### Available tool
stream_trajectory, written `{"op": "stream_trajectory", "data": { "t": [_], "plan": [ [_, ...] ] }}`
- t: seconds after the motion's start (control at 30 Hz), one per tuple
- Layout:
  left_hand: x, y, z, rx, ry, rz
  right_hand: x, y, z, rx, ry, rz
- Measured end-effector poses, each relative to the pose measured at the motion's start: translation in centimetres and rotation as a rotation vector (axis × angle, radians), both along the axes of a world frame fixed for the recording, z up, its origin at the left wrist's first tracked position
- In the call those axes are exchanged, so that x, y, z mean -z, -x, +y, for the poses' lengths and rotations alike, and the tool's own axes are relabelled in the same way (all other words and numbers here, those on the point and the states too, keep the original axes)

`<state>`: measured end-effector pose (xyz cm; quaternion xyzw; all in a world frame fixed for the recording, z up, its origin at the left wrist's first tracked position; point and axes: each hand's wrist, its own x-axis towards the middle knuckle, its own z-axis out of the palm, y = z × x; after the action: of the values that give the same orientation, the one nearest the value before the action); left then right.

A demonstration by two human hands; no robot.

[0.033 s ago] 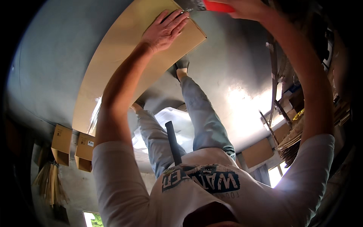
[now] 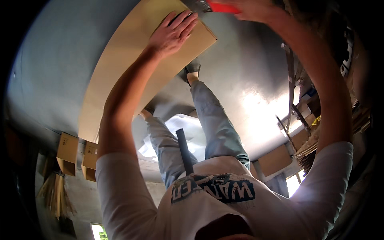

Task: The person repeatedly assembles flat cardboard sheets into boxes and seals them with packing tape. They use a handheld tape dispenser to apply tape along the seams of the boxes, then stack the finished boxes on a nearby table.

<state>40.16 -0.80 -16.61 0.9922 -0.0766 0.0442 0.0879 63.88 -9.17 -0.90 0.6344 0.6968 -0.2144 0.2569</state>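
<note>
Left fingers extended and slightly apart, laid on the cardboard panel, grasping nothing. Right fingers wrapped round a red tool at the top edge of view, its grey end just beside the panel's near corner area; exact contact cut off, can't tell. To do it well, I'd keep the left palm flat, fingertips clear of the tool's end, and run it square to the edge. Panel: tan, smooth, matte, long; lens bends its edge. Grey floor looks smooth, glossy where lit.
</note>
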Motion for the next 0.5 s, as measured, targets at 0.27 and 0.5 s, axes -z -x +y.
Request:
{"op": "stream_trajectory", "data": {
  "t": [0.27, 0.5],
  "plan": [
    [-2.7, -7.7, 0.0, -0.01, -0.069, 0.137, 8.1, 1.7, -3.1, 0.394, -0.029, -0.28],
    [-2.5, -7.2, 0.3, -0.55, 0.065, -0.094, 0.5, 0.9, -2.4, 1.381, -0.367, 0.773]
  ]
}}
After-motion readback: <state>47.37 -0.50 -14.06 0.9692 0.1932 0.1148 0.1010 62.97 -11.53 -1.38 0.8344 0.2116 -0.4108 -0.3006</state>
